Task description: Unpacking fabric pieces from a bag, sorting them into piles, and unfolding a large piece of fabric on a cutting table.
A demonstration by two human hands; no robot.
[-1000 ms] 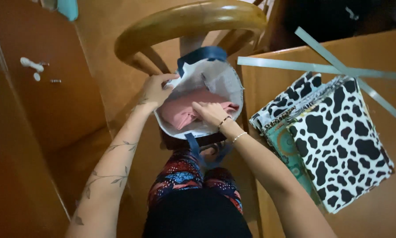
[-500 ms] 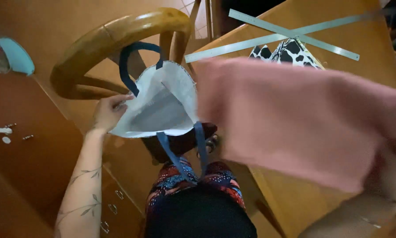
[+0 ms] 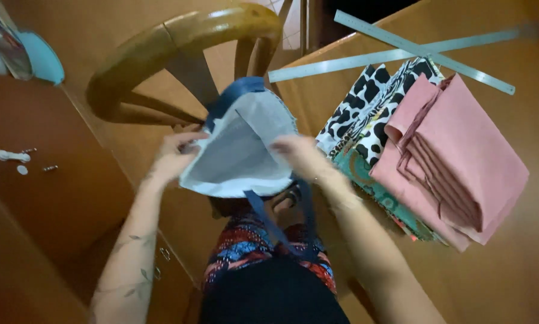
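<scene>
A white fabric tote bag (image 3: 239,150) with blue handles hangs open over a wooden chair. My left hand (image 3: 172,157) grips its left rim. My right hand (image 3: 299,155) grips its right rim. A folded pink cloth (image 3: 455,156) lies on the wooden table to the right, on top of a stack of patterned fabrics (image 3: 365,129), one black-and-white spotted and one teal. Nothing shows inside the bag's mouth.
A curved wooden chair back (image 3: 179,51) stands behind the bag. Two long metal rulers (image 3: 401,51) lie crossed at the table's far side. A wooden cabinet (image 3: 53,180) with small white bits on top stands to the left. My patterned trousers (image 3: 251,246) show below.
The pink cloth came out of the bag, swung right and now lies on the fabric stack. My right hand returned to the bag's rim.
</scene>
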